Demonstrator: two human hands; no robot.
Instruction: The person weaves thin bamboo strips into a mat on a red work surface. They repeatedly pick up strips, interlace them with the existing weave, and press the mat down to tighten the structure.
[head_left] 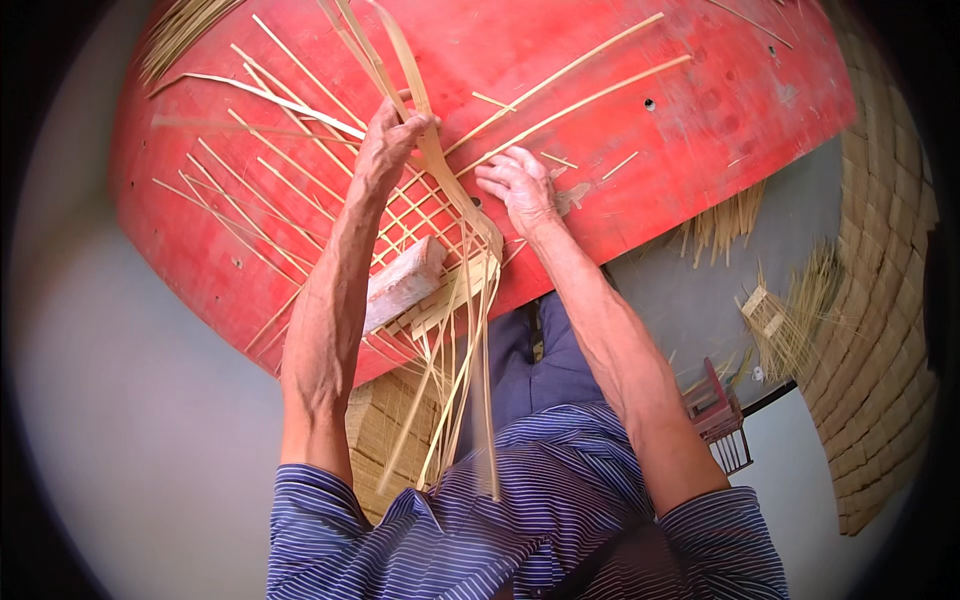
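Note:
On a red board (pixel 640 190) lies a woven lattice of thin bamboo strips (pixel 407 215), its loose ends fanning out to the left, right and toward me. My left hand (pixel 385 145) is closed on a wide, flat bamboo strip (pixel 441 175), which runs from the far edge down along the lattice's right side and bends near the front. Just right of that strip is my right hand (pixel 520 188), fingers loosely apart and holding nothing, close to a thin strip. A whitish block (pixel 405 283) rests on the lattice, beside a flat bamboo piece (pixel 452 295).
A bundle of thin strips (pixel 185 35) lies at the board's far left. Small offcuts (pixel 620 165) are scattered on the right. Beyond the board's right edge stand a large woven mat (pixel 870 330), brush-like strip bundles (pixel 780 320) and a small reddish-brown stool (pixel 715 405).

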